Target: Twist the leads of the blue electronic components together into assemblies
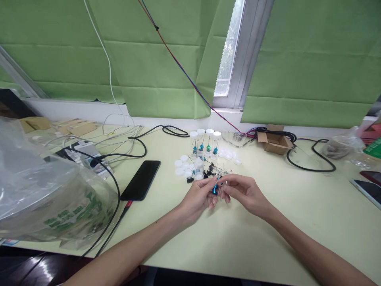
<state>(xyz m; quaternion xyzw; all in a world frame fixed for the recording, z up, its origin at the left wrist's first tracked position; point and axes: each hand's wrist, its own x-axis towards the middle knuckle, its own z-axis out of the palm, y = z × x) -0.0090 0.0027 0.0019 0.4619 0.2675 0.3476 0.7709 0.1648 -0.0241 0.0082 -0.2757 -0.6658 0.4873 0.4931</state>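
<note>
Blue clip [214, 188], partly hidden by fingers, lies on the near side of the tubes [216, 145], clamped in the left hand's [195, 199] fingers. The right hand's [248, 194] fingertips bunch against it; whether they grip, I cannot tell.

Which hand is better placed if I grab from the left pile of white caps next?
Probably your left hand: it is nearer those white caps, while your right hand sits farther right. Both hands are at the blue clip, so the left may need freeing first.
</note>
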